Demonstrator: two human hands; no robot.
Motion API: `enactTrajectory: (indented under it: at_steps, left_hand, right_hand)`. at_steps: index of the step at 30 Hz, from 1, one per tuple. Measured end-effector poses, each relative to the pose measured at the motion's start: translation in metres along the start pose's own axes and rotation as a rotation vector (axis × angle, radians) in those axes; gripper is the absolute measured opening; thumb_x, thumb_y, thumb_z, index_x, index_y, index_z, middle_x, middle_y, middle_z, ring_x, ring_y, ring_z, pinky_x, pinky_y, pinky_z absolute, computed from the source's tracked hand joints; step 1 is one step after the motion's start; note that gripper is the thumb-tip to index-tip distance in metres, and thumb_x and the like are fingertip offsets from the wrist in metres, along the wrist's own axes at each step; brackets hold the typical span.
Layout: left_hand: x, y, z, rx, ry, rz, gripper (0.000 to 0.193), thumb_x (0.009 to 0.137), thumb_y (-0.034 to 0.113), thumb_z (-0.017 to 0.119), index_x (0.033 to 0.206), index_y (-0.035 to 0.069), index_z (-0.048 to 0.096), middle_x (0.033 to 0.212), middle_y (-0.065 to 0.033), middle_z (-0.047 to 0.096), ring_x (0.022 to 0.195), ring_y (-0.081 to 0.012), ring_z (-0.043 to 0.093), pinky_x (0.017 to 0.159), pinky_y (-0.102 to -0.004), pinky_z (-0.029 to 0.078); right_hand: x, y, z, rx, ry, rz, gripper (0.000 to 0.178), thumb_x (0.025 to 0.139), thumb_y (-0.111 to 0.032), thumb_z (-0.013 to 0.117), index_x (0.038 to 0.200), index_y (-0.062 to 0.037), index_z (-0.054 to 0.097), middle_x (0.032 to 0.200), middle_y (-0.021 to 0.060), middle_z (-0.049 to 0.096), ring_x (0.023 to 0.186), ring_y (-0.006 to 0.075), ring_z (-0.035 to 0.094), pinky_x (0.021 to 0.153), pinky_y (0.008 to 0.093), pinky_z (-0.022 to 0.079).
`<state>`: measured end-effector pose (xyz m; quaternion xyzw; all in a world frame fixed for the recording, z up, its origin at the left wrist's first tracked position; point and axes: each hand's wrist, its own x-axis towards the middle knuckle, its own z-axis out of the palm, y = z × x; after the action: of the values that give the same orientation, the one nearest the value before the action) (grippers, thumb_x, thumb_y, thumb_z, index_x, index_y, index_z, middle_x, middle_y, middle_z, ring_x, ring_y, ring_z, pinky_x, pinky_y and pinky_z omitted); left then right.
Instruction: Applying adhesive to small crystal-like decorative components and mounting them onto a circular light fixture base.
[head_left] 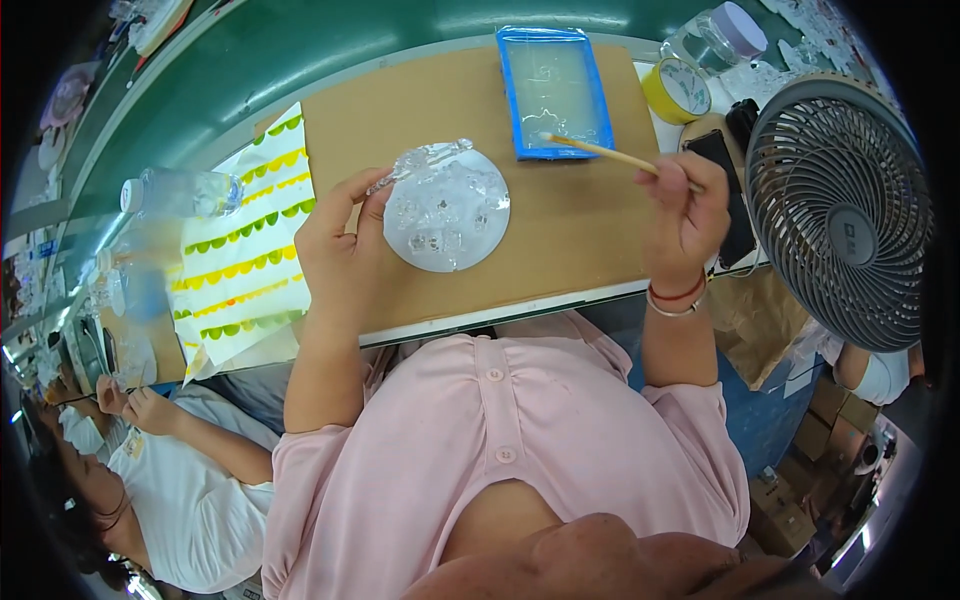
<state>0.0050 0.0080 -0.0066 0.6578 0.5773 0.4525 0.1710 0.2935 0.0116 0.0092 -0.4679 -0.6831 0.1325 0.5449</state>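
Observation:
My left hand (338, 240) is closed, thumb and forefinger pinching one end of a clear, slim transparent piece (432, 157). That piece lies across the upper left rim of a round white disc (450, 262), on which several small clear pieces (440, 212) sit. In my closed right hand (690, 210) is a thin wooden stick (610, 153), gripped near its right end. Its pale tip points left, over the near part of a shallow blue-rimmed tray (508, 95) with a translucent surface inside. Whether the tip touches that surface I cannot tell.
Brown cardboard (400, 105) covers the bench. A grey fan (840, 215), a dark phone (722, 190), a yellow tape roll (660, 92) and a lidded clear jar (705, 42) stand right. Leftward lie patterned paper (250, 240) and a clear bottle (180, 192); a co-worker (190, 490) sits there.

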Motion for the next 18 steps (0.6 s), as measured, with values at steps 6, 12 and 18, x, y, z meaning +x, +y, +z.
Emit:
enactTrajectory:
  at_steps: [6,12,18]
  left_hand:
    - [0.002,0.002,-0.004,-0.015,-0.055,-0.055,0.017,0.084,0.006,0.068,0.101,0.004,0.067,0.09,-0.0089,0.069,0.081,-0.0174,0.066,0.072,-0.0268,0.05]
    - [0.006,0.009,-0.002,-0.021,-0.063,0.037,0.018,0.085,0.007,0.067,0.102,0.004,0.067,0.094,-0.01,0.069,0.085,-0.0197,0.066,0.076,-0.0269,0.05]
    - [0.005,-0.003,-0.002,0.019,-0.099,-0.044,0.017,0.084,0.006,0.067,0.101,0.006,0.067,0.095,-0.0113,0.07,0.087,-0.0228,0.067,0.077,-0.0282,0.05]
  right_hand:
    - [0.01,0.014,0.014,-0.077,-0.084,-0.002,0.013,0.096,-0.011,0.053,0.095,0.0017,0.053,0.078,0.006,0.061,0.069,0.01,0.059,0.063,0.0213,0.046]
    - [0.014,0.015,0.013,-0.071,-0.066,0.0,0.012,0.096,-0.011,0.054,0.095,0.0004,0.054,0.075,0.0056,0.06,0.068,0.0099,0.058,0.063,0.0215,0.046]
    - [0.01,0.008,-0.001,-0.069,-0.023,-0.025,0.013,0.097,-0.012,0.052,0.097,0.0007,0.052,0.076,0.0063,0.06,0.064,0.0096,0.055,0.06,0.0208,0.043]
